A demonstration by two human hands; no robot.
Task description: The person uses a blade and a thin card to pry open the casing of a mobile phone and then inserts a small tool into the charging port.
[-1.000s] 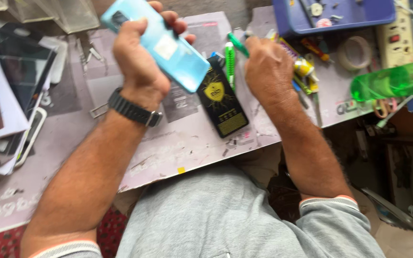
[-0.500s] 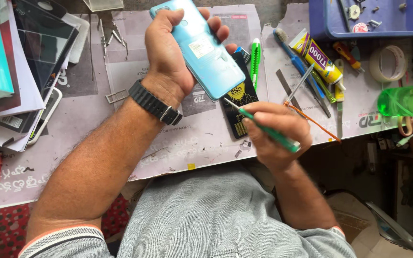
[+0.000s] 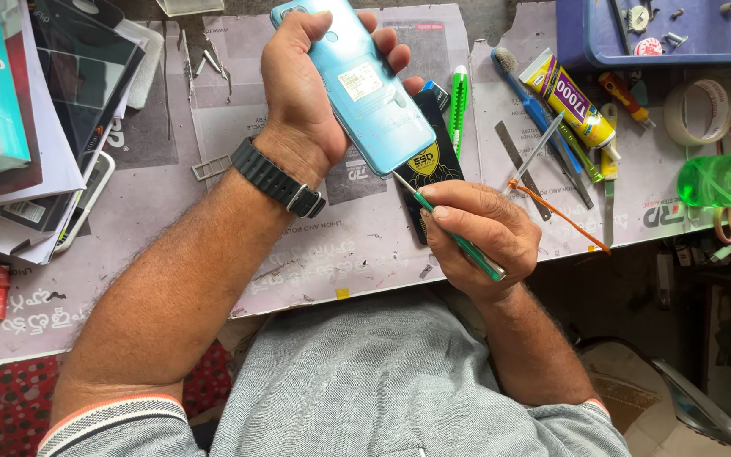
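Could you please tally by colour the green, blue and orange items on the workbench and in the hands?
Green: 3 – screwdriver held in the right hand, utility knife, translucent bottle
Blue: 3 – phone held in the left hand, toothbrush, tray
Orange: 1 – thin rod
Total: 7

The left hand point(image 3: 310, 93) is raised, forearm stretched forward, a watch on the wrist, fingers point(image 3: 387, 51) curled shut in a grip. The right hand point(image 3: 480, 233) sits lower, wrist bent, fingers pinched together.
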